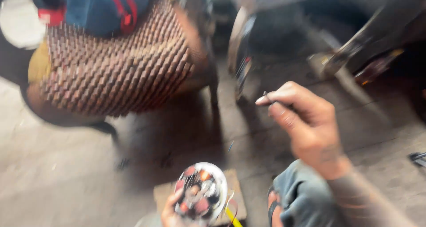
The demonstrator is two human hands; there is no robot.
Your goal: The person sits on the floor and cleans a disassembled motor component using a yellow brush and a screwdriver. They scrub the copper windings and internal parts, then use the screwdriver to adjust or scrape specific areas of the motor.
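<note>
Left hand (171, 213) holding round metal part (202, 196), copper coils inside

This looks like a small repair workshop, maybe one where motorbikes get fixed. The floor (66, 178) is bare grey concrete with dark oily stains. Far on the right stands a wheel (242, 58) with a dark tyre, and past it some dark metal machine parts (372, 45), all blurry. On the far left is a seat with a beaded cover (115, 71), with a blue bag (102, 7) on top. Near the bottom lies a round metal part with copper coils (202, 196) on a small wooden block (235, 196).
</note>
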